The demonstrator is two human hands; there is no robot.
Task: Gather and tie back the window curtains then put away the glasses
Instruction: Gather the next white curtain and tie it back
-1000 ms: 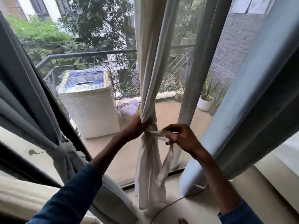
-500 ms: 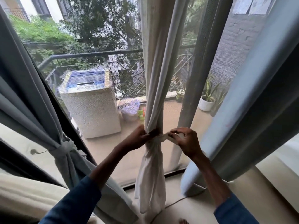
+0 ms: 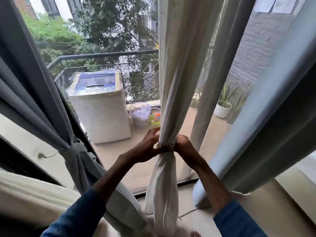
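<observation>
A cream sheer curtain [image 3: 177, 82] hangs in the middle of the window, gathered into a narrow bundle. My left hand [image 3: 150, 142] wraps around the bundle from the left, some fingers reaching behind it. My right hand [image 3: 183, 144] grips it from the right at the same height, where the cloth is cinched tight. Below the hands the curtain hangs down in a loose roll [image 3: 162, 194]. A grey curtain [image 3: 34, 93] on the left is knotted back at its tie [image 3: 75, 151]. Another grey curtain [image 3: 273, 117] hangs loose on the right. No glasses are in view.
Beyond the glass, a balcony holds a covered washing machine [image 3: 100, 106], a white bucket [image 3: 140, 115] and a potted plant [image 3: 224, 106]. A cream cushion [image 3: 30, 199] lies at the lower left. A thin cord [image 3: 188, 213] runs across the floor by the curtain's foot.
The loose strip my right hand held out has been wound around the bundle. Both hands have closed in against the curtain, and the view has shifted toward it.
</observation>
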